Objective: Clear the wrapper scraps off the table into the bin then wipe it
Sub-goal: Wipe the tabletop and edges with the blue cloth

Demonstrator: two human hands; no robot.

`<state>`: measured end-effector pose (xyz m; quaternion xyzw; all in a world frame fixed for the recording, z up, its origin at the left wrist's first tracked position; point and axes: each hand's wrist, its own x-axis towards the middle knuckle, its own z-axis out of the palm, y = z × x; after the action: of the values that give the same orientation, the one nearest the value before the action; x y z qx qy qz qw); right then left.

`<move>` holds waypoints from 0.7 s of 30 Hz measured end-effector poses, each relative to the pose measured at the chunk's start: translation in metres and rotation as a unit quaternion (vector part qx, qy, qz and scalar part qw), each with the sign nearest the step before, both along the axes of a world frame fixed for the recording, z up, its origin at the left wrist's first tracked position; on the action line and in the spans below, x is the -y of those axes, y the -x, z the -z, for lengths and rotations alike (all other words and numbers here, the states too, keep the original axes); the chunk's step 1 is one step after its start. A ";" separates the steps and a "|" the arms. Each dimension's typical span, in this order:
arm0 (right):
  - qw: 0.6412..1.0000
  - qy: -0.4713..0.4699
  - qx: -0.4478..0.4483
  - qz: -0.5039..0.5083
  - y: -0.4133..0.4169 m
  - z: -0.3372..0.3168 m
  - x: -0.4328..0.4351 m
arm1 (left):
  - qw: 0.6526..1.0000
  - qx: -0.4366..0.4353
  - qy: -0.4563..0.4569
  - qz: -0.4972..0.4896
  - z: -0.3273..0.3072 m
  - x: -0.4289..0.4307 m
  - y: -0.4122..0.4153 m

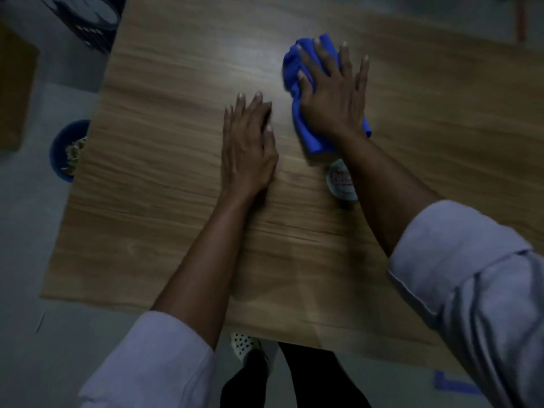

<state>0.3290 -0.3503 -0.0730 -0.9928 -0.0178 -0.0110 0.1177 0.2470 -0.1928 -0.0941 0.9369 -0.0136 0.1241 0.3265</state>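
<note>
A wooden table point(176, 178) fills most of the view. My right hand point(332, 92) presses flat, fingers spread, on a crumpled blue cloth point(306, 131) in the table's far middle. Just left of the cloth, my left hand point(247, 148) rests flat on the bare wood with straight fingers. A blue bin point(63, 151) with scraps inside stands on the floor beside the table's left edge, partly hidden by the tabletop.
A small round container with a printed label point(341, 181) lies on the table under my right forearm. A dark perforated basket point(91, 22) sits at the far left corner. Grey floor surrounds the table; my feet show below the near edge.
</note>
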 end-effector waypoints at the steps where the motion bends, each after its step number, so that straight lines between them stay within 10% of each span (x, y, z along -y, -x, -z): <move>1: 1.000 0.002 0.001 0.007 -0.004 0.000 0.002 | 1.000 0.000 -0.006 0.000 0.000 0.001 0.002; 21: 0.991 -0.005 0.055 0.119 0.161 0.003 0.006 | 0.989 -0.039 -0.009 -0.144 -0.023 0.010 -0.023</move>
<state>0.1679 -0.3568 -0.0761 -0.9853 0.0937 -0.0795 0.1189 0.2700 -0.2027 -0.0707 0.9360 0.1330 0.1332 0.2975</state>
